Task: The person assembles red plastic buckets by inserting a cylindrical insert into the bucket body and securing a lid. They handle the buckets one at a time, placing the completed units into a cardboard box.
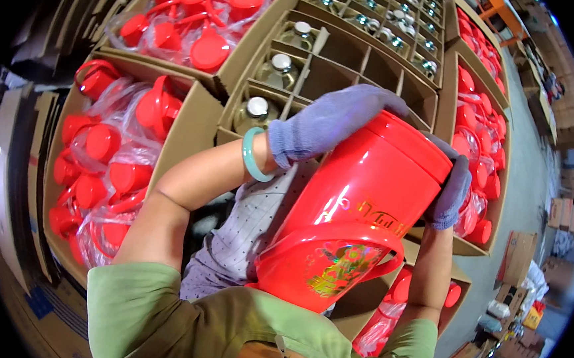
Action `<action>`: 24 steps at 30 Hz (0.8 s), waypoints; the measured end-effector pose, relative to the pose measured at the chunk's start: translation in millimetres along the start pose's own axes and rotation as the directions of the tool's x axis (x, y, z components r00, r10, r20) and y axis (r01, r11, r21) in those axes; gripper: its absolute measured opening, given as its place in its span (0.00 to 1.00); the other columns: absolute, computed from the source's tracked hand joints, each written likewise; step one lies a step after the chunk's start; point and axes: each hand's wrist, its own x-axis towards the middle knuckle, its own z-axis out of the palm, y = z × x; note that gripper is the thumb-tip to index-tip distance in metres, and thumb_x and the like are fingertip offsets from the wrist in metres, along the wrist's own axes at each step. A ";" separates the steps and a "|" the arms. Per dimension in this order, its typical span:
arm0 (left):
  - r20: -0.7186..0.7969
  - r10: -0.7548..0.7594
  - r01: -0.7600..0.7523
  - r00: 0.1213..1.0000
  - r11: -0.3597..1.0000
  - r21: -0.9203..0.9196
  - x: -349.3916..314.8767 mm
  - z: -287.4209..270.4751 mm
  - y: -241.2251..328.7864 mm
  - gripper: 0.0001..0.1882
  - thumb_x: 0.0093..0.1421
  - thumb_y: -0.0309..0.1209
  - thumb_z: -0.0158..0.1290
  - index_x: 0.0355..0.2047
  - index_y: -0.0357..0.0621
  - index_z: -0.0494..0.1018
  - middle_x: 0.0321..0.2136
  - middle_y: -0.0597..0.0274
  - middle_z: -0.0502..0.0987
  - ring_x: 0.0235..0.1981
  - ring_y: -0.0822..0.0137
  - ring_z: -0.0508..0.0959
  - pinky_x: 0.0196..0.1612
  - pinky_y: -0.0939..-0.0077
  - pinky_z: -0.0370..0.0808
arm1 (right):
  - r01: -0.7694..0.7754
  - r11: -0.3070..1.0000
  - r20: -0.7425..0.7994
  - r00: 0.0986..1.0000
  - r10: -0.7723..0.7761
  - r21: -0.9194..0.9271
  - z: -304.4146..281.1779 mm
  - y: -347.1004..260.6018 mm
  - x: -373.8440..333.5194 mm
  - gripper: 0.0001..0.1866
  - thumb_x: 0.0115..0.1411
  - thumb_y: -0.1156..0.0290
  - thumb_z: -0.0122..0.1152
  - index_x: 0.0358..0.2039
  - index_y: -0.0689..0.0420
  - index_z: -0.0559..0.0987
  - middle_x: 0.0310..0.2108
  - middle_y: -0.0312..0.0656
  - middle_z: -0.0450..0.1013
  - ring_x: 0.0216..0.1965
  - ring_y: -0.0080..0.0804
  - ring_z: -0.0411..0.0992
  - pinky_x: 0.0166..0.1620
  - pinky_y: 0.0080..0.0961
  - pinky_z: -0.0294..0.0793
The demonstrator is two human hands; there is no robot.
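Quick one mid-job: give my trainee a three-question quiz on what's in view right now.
1. True or false: both hands grip the red container.
2. What colour is the bracelet on the left wrist?
3. The divided carton holds: A) glass bottles, B) red lids, C) gloves.

Key: 1. True: the left hand lies over its upper side, the right hand on its far edge, both gloved. 2. Green. 3. A: capped glass bottles stand in its cells.
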 end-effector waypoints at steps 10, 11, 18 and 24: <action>0.088 -0.250 0.246 0.964 0.722 -0.647 12.5 8.8 -40.2 0.24 0.71 0.45 0.39 0.52 0.38 0.73 0.44 0.59 0.77 0.46 0.69 0.76 0.57 0.75 0.68 | 0.157 0.859 0.304 0.953 -0.002 -0.487 31.6 -76.0 19.5 0.41 0.70 0.45 0.25 0.53 0.72 0.74 0.59 0.54 0.68 0.62 0.45 0.65 0.67 0.37 0.54; 0.131 -0.348 0.326 0.928 0.592 -0.737 13.7 5.6 -34.7 0.25 0.71 0.47 0.38 0.51 0.38 0.74 0.44 0.59 0.77 0.46 0.70 0.75 0.58 0.76 0.68 | 0.191 0.905 0.293 0.953 -0.079 -0.380 17.1 -59.3 17.9 0.41 0.69 0.44 0.26 0.52 0.72 0.75 0.59 0.55 0.68 0.63 0.47 0.64 0.68 0.39 0.54; 0.042 -0.436 0.396 0.899 0.769 -0.502 35.3 16.2 6.6 0.38 0.69 0.60 0.28 0.55 0.37 0.70 0.48 0.53 0.76 0.50 0.66 0.74 0.58 0.70 0.68 | 0.113 0.993 0.197 0.974 -0.115 0.022 -26.3 -1.6 4.9 0.43 0.67 0.40 0.27 0.57 0.68 0.71 0.66 0.55 0.59 0.69 0.46 0.52 0.71 0.39 0.45; 0.395 -0.145 0.421 0.907 0.284 -0.862 35.4 29.1 -78.1 0.28 0.69 0.48 0.41 0.59 0.38 0.65 0.53 0.52 0.74 0.54 0.61 0.74 0.60 0.66 0.68 | 0.306 0.806 0.369 0.922 -0.118 -0.506 26.9 -95.5 19.0 0.26 0.70 0.58 0.40 0.54 0.68 0.74 0.54 0.50 0.73 0.58 0.44 0.70 0.67 0.35 0.54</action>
